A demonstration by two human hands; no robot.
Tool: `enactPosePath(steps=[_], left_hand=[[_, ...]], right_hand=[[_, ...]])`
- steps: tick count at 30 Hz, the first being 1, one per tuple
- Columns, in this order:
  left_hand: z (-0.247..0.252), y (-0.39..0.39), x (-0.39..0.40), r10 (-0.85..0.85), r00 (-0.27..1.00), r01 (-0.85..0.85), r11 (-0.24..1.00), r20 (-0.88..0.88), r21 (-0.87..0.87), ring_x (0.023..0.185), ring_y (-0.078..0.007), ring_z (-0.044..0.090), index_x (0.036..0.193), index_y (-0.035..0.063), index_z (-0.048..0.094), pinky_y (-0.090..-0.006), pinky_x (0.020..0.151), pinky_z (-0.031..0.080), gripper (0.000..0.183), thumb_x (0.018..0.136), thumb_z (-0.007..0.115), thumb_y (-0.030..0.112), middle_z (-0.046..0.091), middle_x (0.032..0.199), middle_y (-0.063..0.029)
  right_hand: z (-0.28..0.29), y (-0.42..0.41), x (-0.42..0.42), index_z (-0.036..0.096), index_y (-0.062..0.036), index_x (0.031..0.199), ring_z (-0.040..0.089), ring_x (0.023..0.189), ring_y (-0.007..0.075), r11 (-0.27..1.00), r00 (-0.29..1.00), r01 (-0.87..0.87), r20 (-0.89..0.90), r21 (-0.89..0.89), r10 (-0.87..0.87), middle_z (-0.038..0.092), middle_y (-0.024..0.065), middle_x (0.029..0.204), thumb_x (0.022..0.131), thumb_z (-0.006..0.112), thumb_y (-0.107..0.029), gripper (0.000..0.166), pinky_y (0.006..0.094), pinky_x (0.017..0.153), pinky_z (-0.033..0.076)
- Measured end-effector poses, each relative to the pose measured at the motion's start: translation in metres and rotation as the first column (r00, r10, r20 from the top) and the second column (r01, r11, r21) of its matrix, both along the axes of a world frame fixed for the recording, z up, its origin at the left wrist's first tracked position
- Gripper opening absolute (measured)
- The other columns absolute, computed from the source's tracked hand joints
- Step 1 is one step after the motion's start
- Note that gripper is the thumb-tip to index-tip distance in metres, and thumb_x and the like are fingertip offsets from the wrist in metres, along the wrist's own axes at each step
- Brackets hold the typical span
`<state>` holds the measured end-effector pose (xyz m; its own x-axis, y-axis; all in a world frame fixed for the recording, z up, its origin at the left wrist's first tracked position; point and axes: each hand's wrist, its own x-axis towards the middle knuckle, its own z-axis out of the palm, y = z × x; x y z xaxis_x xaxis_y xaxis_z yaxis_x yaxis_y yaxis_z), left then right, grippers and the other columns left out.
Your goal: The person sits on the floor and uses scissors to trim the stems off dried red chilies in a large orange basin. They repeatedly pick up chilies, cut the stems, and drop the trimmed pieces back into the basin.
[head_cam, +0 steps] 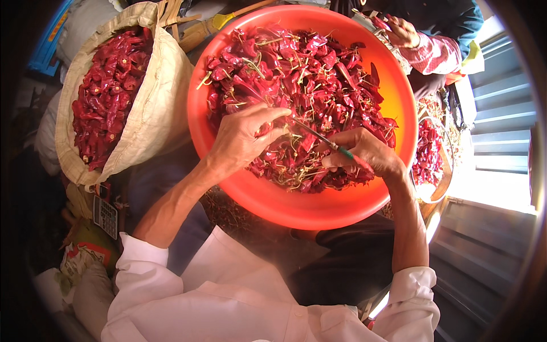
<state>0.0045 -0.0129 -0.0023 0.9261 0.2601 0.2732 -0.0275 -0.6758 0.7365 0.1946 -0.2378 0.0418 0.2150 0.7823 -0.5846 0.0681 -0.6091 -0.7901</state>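
A wide red plastic basin (299, 216) stands before me, heaped with dried red chili peppers (295, 81), many with pale stems. My right hand (363, 154) holds a pair of scissors (314, 133) with green and red on the handles. Their slim metal blades point up and left, and look nearly together. My left hand (243, 137) is over the peppers at the basin's left, its index finger and thumb close to the scissors' tips. Red pepper shows between those fingers, but whether they grip a piece is unclear.
A cloth sack (166, 98) of red peppers leans at the left, near a calculator (105, 216). A hand broom (205, 30) lies behind. Another person's hand (401, 32) holds a pepper at upper right. Beyond the basin's right rim is a basket (446, 171) with peppers.
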Motion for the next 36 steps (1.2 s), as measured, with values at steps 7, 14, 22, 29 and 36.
enactPosePath(steps=[7, 14, 22, 29, 36], left_hand=[[-0.006, 0.01, 0.001, 0.138, 0.989, -0.13, 0.981, 0.046, -0.147, 0.081, -0.0259, 0.07, 0.114, -0.0044, 0.074, -0.0355, 0.076, 0.055, 0.032, 0.092, 0.085, 0.016, 0.074, 0.098, -0.0176], [-0.003, 0.013, -0.001, 0.112, 0.993, -0.102, 0.978, 0.045, -0.182, 0.066, -0.0231, 0.054, 0.101, -0.0024, 0.072, -0.0381, 0.065, 0.045, 0.016, 0.092, 0.08, 0.008, 0.058, 0.077, -0.0128], [-0.002, 0.009, -0.001, 0.116, 0.993, -0.112, 0.986, 0.028, -0.126, 0.071, -0.0337, 0.064, 0.095, -0.0016, 0.071, -0.0418, 0.068, 0.049, 0.016, 0.089, 0.08, 0.01, 0.065, 0.081, -0.0172], [-0.001, 0.006, -0.003, 0.118, 0.991, -0.108, 0.984, 0.057, -0.143, 0.071, -0.036, 0.061, 0.092, -0.0035, 0.068, -0.0428, 0.068, 0.048, 0.018, 0.089, 0.08, 0.01, 0.062, 0.079, -0.0181], [0.003, 0.006, -0.005, 0.092, 0.993, -0.082, 0.986, 0.068, -0.143, 0.075, -0.0144, 0.06, 0.093, -0.0057, 0.068, -0.0324, 0.069, 0.049, 0.013, 0.093, 0.079, 0.002, 0.064, 0.081, -0.0098]], right_hand=[[-0.011, 0.011, -0.021, 0.075, -0.0055, 0.122, 0.064, 0.073, 0.0174, 0.991, 0.901, 0.078, 0.418, 0.112, -0.118, 0.067, 0.0082, 0.083, 0.085, 0.087, -0.034, 0.048, 0.0378, 0.074, 0.055], [-0.015, 0.017, -0.049, 0.074, -0.0035, 0.121, 0.051, 0.065, 0.0108, 0.937, 0.781, 0.065, 0.567, 0.343, -0.262, 0.06, 0.0045, 0.075, 0.083, 0.092, -0.026, 0.048, 0.0322, 0.06, 0.045], [-0.035, 0.019, -0.056, 0.076, -0.0108, 0.114, 0.074, 0.073, 0.0346, 0.937, 0.631, -0.035, 0.735, 0.349, -0.25, 0.073, 0.0147, 0.084, 0.089, 0.083, -0.025, 0.03, 0.0451, 0.064, 0.058], [-0.026, 0.017, -0.054, 0.078, -0.0056, 0.115, 0.065, 0.063, 0.0156, 0.94, 0.856, 0.032, 0.476, 0.339, -0.201, 0.068, 0.0075, 0.073, 0.09, 0.085, -0.024, 0.032, 0.0344, 0.058, 0.051], [-0.004, 0.019, -0.059, 0.077, 0.0009, 0.112, 0.05, 0.051, 0.0034, 0.947, 0.945, 0.286, -0.21, 0.148, -0.253, 0.066, 0.0013, 0.069, 0.089, 0.086, -0.024, 0.035, 0.0225, 0.047, 0.034]])
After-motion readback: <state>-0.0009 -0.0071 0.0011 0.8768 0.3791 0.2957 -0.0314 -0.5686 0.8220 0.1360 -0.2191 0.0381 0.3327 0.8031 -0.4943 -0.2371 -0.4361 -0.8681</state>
